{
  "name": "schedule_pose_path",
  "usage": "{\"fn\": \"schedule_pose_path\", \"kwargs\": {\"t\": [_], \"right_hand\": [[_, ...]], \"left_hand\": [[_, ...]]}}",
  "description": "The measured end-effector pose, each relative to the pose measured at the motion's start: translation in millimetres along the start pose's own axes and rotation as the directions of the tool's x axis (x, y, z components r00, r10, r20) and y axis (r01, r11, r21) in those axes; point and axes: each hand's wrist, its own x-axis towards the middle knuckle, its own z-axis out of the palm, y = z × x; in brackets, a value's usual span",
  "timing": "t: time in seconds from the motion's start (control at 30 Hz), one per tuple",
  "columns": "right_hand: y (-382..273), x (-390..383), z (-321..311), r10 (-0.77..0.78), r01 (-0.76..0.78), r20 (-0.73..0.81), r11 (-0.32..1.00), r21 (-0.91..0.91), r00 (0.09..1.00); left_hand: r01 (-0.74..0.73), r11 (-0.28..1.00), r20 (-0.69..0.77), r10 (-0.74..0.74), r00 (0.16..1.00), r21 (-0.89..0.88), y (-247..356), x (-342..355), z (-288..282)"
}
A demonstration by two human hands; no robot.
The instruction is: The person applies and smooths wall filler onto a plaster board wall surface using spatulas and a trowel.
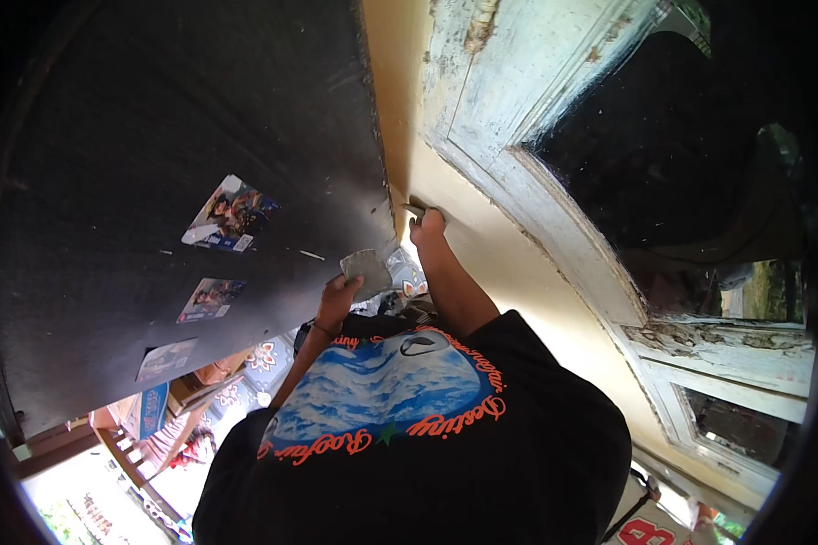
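Note:
My left hand (338,295) is closed on the edge of a flat, grey, roughly square plate (365,265), with the thumb lying over its face. Farther out, my right hand (430,225) is closed around a small, thin, flat-bladed tool (413,209), which looks like a putty knife. Its blade is close to the cream wall (491,241), beside the narrow corner where that wall meets a dark panel. Whether the blade touches the wall I cannot tell. Most of the tool's handle is hidden in my right hand.
On the left stands a large dark wooden panel (273,109) with several picture stickers (230,214) on it. A worn white window frame (563,195) with dark glass runs along the right. A wooden chair (141,459) and patterned floor tiles (262,357) show at lower left.

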Motion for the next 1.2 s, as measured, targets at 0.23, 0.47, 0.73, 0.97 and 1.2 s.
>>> {"fn": "schedule_pose_path", "kwargs": {"t": [0.23,0.47,0.73,0.97,1.2], "right_hand": [[-58.2,-154.3,27.9,-0.04,-0.012,0.328,0.988,0.153,0.944],[-27.1,-37.6,-11.2,0.023,-0.035,0.135,0.996,0.082,0.991],[-73.0,-137.8,0.3,-0.047,0.021,0.279,0.995,0.095,0.959],[-47.6,-63.6,-37.6,-0.029,0.026,0.178,0.999,0.022,0.984],[-88.0,-136.3,-17.2,-0.084,0.044,0.242,0.985,0.165,0.967]], "left_hand": [[-0.122,0.891,-0.107,0.083,0.991,-0.437,-31.8,0.3,10.4],[-0.074,0.949,0.096,0.108,0.99,-0.306,-5.7,17.1,22.7],[-0.088,0.916,0.078,0.128,0.989,-0.391,-9.6,11.7,22.3],[-0.085,0.894,0.1,0.143,0.985,-0.439,-16.0,19.1,27.2],[-0.013,0.802,0.117,0.104,0.988,-0.597,-8.1,9.4,35.8]]}}
